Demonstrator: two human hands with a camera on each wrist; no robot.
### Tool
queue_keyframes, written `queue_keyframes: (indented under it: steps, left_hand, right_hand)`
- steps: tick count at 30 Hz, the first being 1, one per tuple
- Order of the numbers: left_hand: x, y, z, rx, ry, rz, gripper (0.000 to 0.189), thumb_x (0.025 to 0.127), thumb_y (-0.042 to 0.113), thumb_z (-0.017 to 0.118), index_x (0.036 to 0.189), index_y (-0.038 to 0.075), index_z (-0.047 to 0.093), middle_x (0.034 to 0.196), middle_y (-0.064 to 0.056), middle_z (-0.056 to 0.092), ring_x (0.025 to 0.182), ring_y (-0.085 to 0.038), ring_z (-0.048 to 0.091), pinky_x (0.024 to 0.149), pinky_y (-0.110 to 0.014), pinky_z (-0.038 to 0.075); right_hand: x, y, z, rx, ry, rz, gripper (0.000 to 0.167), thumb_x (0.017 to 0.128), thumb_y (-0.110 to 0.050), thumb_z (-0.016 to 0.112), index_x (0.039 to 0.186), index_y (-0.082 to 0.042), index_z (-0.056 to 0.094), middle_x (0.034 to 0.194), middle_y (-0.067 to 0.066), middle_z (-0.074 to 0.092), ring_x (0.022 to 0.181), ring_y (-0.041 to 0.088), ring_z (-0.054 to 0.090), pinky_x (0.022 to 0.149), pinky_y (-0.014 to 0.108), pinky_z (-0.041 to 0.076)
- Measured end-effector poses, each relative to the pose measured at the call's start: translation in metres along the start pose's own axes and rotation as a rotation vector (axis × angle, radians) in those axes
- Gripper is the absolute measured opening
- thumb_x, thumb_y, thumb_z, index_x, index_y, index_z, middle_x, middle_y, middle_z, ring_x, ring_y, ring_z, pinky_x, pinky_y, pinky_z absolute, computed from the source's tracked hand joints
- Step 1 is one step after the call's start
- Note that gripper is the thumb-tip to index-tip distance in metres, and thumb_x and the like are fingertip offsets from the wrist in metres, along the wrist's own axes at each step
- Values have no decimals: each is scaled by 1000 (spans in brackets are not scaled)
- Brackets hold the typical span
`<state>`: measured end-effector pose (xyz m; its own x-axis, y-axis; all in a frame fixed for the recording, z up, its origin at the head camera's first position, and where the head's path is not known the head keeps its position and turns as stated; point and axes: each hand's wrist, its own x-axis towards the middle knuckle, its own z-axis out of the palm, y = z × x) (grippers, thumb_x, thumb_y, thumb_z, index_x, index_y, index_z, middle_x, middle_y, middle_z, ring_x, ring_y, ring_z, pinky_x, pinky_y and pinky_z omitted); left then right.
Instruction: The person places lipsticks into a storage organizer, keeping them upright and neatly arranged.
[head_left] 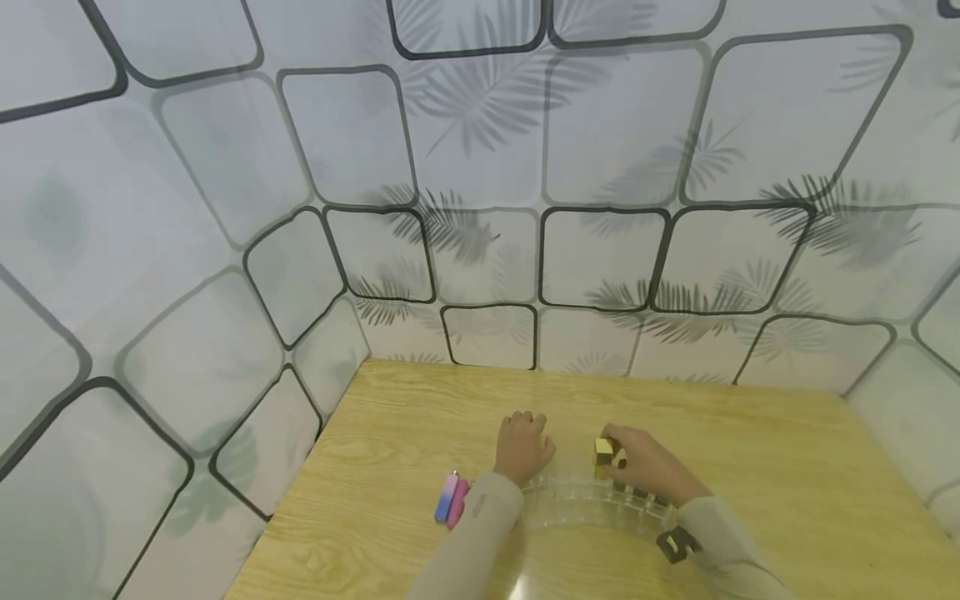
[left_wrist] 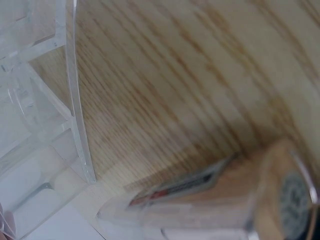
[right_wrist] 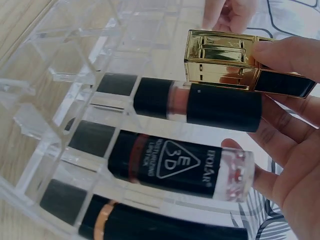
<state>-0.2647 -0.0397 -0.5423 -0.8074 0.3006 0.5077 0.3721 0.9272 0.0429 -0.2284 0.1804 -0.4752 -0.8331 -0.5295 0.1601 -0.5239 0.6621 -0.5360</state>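
Note:
My right hand (head_left: 651,462) pinches a gold and black lipstick (right_wrist: 220,60), held at the back edge of a curved clear lipstick holder (head_left: 573,492). Beside it in the right wrist view, several lipsticks stand in the holder's slots: a black one with a pinkish band (right_wrist: 225,107), a black one with a clear end and printed label (right_wrist: 172,160), and a dark one with a copper ring (right_wrist: 170,225). My left hand (head_left: 521,447) lies near the holder's left end, fingers loosely bent; whether it touches the holder I cannot tell.
Left of my left forearm, a purple-blue tube (head_left: 446,497) and a pink tube (head_left: 458,503) lie on the wooden table (head_left: 375,467). A labelled peach tube (left_wrist: 225,200) lies close to the left wrist camera. Patterned curtain-like walls (head_left: 480,250) border the table.

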Motion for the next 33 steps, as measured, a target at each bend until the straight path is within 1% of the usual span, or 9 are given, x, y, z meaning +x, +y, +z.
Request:
queue_keyframes:
  steps: [5, 10, 20, 25, 28, 33]
  left_hand:
    - [-1, 1, -1, -6, -5, -4, 26, 77, 30, 62, 97, 15, 69, 78, 2, 64, 67, -10, 51, 66, -23, 42]
    - [-1, 1, -2, -3, 2, -5, 25, 77, 30, 63, 97, 15, 69, 78, 2, 64, 68, -10, 52, 66, -23, 43]
    - [0, 0, 1, -18, 15, -2, 24, 77, 29, 63, 95, 15, 69, 75, 3, 63, 65, -9, 48, 64, -23, 41]
    - [-1, 0, 1, -6, 28, 3, 22, 76, 29, 63, 93, 15, 69, 73, 3, 61, 63, -9, 46, 62, -22, 39]
    - [-1, 0, 1, -4, 22, 0, 23, 76, 29, 63, 93, 15, 69, 74, 3, 61, 64, -10, 47, 62, -22, 38]
    - [0, 1, -1, -8, -4, -15, 24, 77, 30, 62, 95, 15, 68, 76, 2, 62, 67, -11, 50, 64, -24, 40]
  right_hand:
    - [-2, 0, 1, -12, -24, 36, 28, 73, -5, 73, 98, -6, 59, 88, 1, 63, 81, 15, 60, 65, 23, 53]
    - [-4, 2, 3, -47, -34, 37, 30, 73, -6, 73, 100, -4, 59, 88, 1, 64, 78, 13, 60, 64, 21, 51]
    - [-3, 4, 4, -59, -35, 26, 26, 73, -6, 73, 94, -8, 58, 83, -1, 61, 71, 10, 57, 60, 19, 48]
    - [-3, 6, 4, -93, -33, 24, 24, 73, -7, 73, 90, -10, 57, 79, -4, 58, 67, 4, 51, 58, 19, 46]
    - [-4, 6, 4, -99, -28, 27, 24, 73, -8, 73, 90, -10, 56, 78, -5, 57, 64, 1, 47, 56, 18, 44]
    - [-4, 8, 4, -106, -21, 20, 23, 74, -9, 74, 88, -11, 55, 76, -6, 57, 62, 0, 45, 55, 19, 43]
